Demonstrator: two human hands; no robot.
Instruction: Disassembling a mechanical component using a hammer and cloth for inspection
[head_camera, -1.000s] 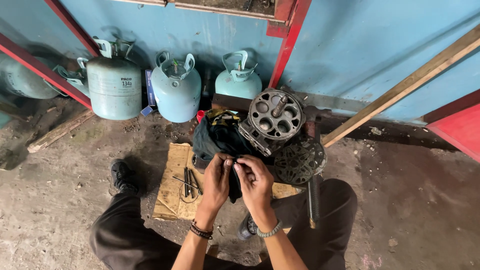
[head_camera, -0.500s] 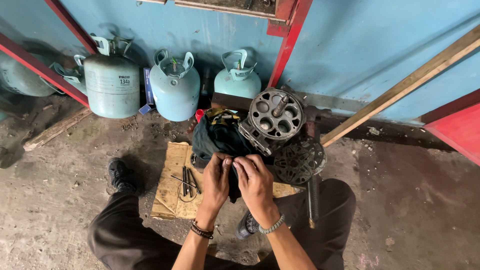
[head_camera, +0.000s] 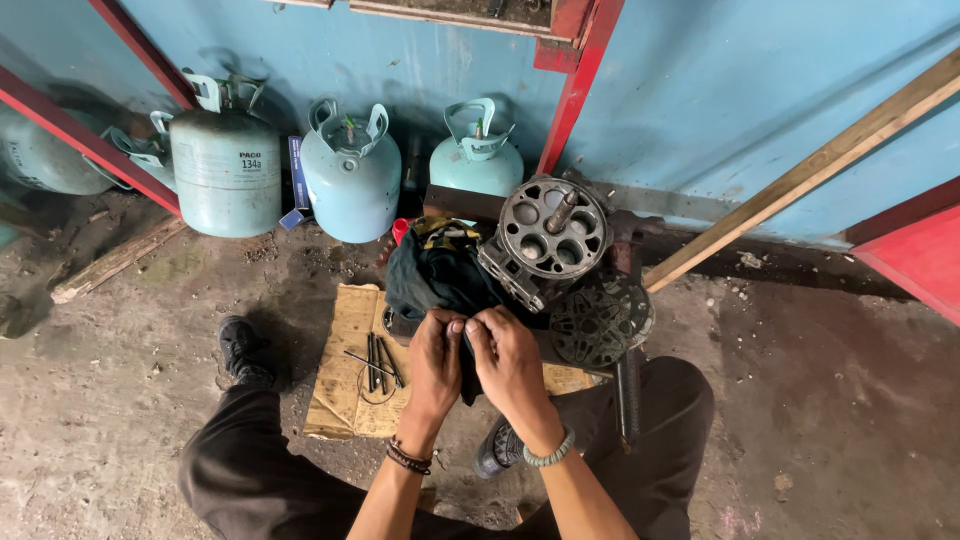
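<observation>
My left hand and my right hand meet in front of me, fingertips together, pinching a small item that I cannot make out. They hover at the near edge of a dark cloth heaped on the floor. Just behind the cloth stands a round metal motor housing with holes and a centre shaft. A perforated round metal cover lies to its right. Several thin metal rods rest on a sheet of cardboard left of my hands.
Three pale green gas cylinders stand against the blue wall, a fourth at far left. A wooden plank leans at the right. Red metal frame bars rise behind. My knees and a black shoe flank the cardboard.
My hands have closed together, fingertips now touching over the cloth's edge; a second ago they were slightly apart. Nothing else has moved.
</observation>
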